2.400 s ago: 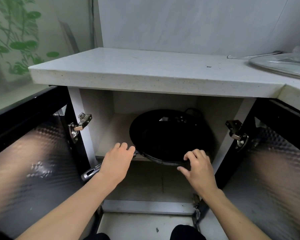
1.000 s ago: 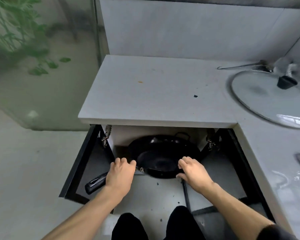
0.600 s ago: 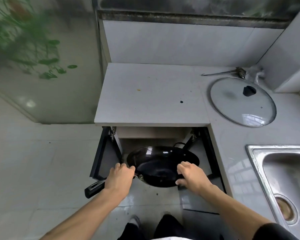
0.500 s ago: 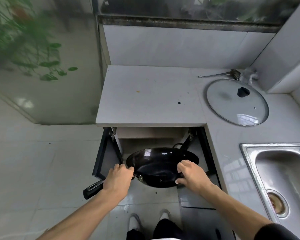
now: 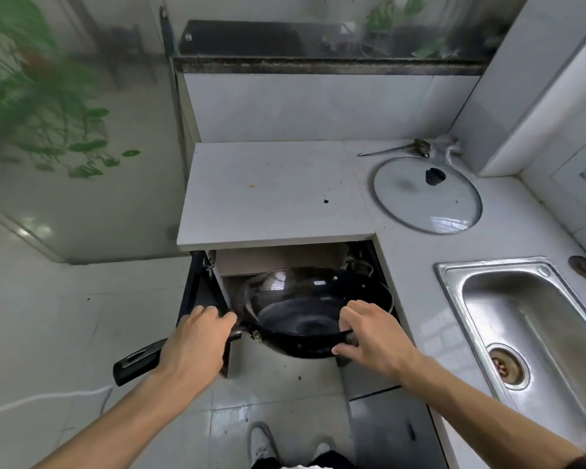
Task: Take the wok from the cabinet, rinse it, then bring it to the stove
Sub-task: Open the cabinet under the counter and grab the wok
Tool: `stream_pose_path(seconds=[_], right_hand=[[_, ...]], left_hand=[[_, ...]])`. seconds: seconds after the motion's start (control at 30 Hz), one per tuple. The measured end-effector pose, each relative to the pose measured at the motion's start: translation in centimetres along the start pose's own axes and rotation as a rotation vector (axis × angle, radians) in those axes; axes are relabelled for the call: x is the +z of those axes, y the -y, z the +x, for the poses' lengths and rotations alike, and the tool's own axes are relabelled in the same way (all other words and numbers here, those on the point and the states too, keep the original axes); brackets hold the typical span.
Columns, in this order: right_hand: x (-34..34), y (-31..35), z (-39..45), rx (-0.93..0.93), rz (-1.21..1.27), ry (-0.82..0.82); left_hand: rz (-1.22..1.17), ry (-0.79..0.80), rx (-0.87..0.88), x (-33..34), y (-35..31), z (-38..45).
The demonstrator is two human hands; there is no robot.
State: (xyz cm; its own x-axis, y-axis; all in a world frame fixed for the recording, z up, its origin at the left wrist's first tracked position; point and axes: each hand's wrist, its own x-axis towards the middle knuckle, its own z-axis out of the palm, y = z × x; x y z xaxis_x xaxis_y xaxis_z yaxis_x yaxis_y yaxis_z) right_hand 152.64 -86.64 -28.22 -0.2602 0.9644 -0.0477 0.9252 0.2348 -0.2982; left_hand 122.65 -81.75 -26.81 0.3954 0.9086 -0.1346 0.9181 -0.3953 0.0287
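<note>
A black wok (image 5: 301, 309) with a long black handle hangs in the air in front of the open cabinet (image 5: 278, 262), below the counter edge. My left hand (image 5: 197, 343) is closed around the handle close to the bowl, and the handle's end sticks out to the lower left. My right hand (image 5: 369, 333) grips the near right rim, thumb under it and fingers over it. The wok is empty and tilted slightly toward me. A steel sink (image 5: 528, 319) is set in the counter at the right. No stove shows in this view.
Both black cabinet doors (image 5: 197, 292) stand open at either side of the wok. A glass lid (image 5: 427, 194) lies on the white counter (image 5: 274, 194), with a metal utensil behind it. Tiled floor and my shoes are below. A glass wall with plants is at left.
The wok has come out of the cabinet and risen toward counter height, both hands still gripping it. My view has lifted from a crouch, and the sink has come into sight.
</note>
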Motion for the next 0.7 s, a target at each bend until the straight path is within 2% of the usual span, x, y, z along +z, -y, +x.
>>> stream_pose_path(seconds=[0.3, 0.7], right_hand=[[-5.4, -0.8, -2.7, -0.082, 0.008, -0.238], [-8.2, -3.3, 3.6, -0.106, -0.029, -0.358]], left_hand=[[0.014, -0.174, -0.059, -4.4, -2.6, -2.2], [-0.026, -0.268, -0.094, -7.1, -2.0, 4.8]])
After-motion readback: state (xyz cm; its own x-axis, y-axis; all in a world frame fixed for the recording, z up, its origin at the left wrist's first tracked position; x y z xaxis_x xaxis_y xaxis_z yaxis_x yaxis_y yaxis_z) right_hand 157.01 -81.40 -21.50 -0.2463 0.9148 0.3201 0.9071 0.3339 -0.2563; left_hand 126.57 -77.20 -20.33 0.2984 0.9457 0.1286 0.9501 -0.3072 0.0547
